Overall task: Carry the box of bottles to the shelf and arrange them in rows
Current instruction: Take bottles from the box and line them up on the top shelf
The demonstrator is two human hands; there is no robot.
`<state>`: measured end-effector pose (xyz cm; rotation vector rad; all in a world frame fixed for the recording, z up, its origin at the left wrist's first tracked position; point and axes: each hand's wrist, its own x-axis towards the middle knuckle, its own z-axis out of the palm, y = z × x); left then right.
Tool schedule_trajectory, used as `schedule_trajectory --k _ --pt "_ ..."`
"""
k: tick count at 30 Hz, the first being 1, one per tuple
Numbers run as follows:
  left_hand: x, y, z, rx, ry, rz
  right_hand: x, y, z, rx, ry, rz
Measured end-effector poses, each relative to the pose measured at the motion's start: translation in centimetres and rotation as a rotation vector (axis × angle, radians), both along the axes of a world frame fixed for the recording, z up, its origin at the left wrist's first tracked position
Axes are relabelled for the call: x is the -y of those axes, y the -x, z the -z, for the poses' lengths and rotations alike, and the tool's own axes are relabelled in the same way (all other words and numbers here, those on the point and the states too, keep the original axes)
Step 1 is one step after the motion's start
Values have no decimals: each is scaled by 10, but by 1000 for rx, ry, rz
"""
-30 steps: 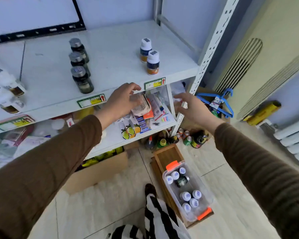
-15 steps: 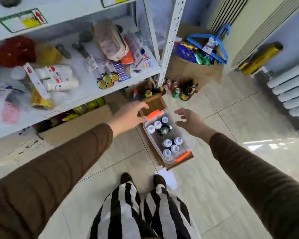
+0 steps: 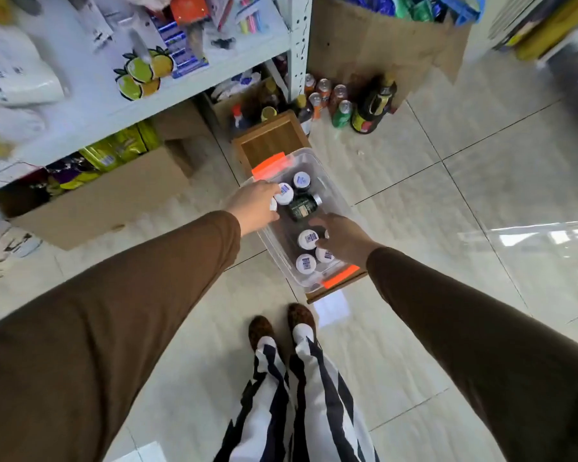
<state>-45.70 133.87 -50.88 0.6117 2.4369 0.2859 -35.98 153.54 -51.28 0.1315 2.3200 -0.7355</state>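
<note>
A clear plastic box (image 3: 335, 192) with orange latches rests on a wooden tray (image 3: 270, 139) on the floor, below the white shelf (image 3: 194, 86). Inside stand several white-capped bottles (image 3: 306, 263), and one dark bottle (image 3: 302, 207) lies on its side. My left hand (image 3: 253, 205) reaches into the box's far left corner, its fingers curled on a white-capped bottle (image 3: 273, 205) that it mostly hides, beside another white cap (image 3: 284, 194). At the box's right side my right hand (image 3: 342, 238) closes thumb and fingers around a white-capped bottle (image 3: 327, 233), touching its neighbour (image 3: 308, 239).
A cardboard box (image 3: 107, 198) with yellow packets sits under the shelf at left. Drink cans and a dark jug (image 3: 369, 108) stand on the floor by the shelf post (image 3: 299, 45), in front of a second cardboard box (image 3: 381, 45). My feet (image 3: 281, 323) are just behind the tray.
My view dropped from the upper shelf to the floor. Both hands came down from the shelf and went into the clear box, closing onto white-capped bottles.
</note>
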Motion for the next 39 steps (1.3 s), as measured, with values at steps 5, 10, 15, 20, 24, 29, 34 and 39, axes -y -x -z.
schedule_trajectory --k 5,10,15,20,24,29,34,39 --pt "-10 13 41 -36 44 26 3 5 43 -53 -64 -257" --pt "-24 12 64 -170 115 134 4 9 63 -87 -136 -529" --pt "-37 12 68 -295 232 223 8 11 74 -66 -135 -542" --pt "-37 11 59 -257 126 176 4 10 65 -42 -53 -354" --pt "-24 5 25 -186 -4 25 -6 13 25 -43 53 -137" --pt "1 6 -60 -45 -231 -230 -19 25 -63 -117 131 -68" --pt "33 19 -176 -121 -288 -307 -15 52 -182 -235 221 -90" --pt "79 28 -297 -271 -284 -335 14 81 -303 -405 197 -129"
